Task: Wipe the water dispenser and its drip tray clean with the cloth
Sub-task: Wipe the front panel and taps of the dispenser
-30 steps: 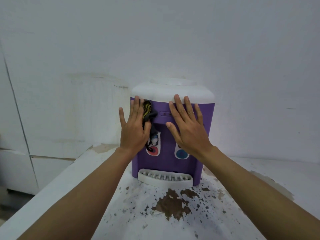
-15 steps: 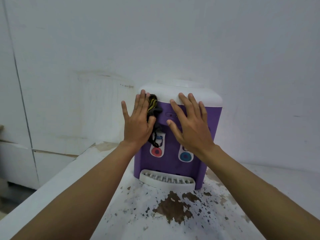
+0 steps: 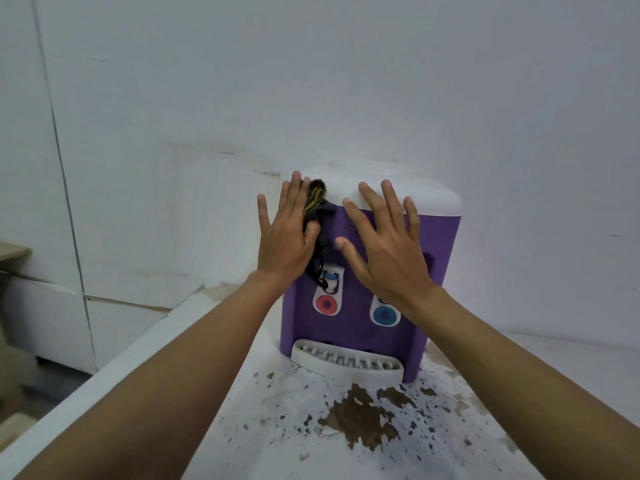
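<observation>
Head view is looking down at a purple water dispenser (image 3: 349, 329) that is standing on a white bench (image 3: 263, 434), close to a pale wall (image 3: 346, 81). The left hand (image 3: 287, 237) is lying flat with its fingers straight, pressing a dark cloth (image 3: 321, 218) with a yellow-striped end against the upper left corner of the dispenser front. Part of the cloth is hanging down toward the red button (image 3: 326, 303). The right hand (image 3: 388, 252) is spread wide with nothing in it, lying against the purple front, its fingertips reaching onto the white top (image 3: 438, 199). A blue button (image 3: 383, 314) is showing just below its wrist. The white drip tray (image 3: 346, 363) is sitting at the foot of the dispenser, apart from both hands. Brown patches of peeled paint (image 3: 360, 417) are showing on the bench before the tray.
</observation>
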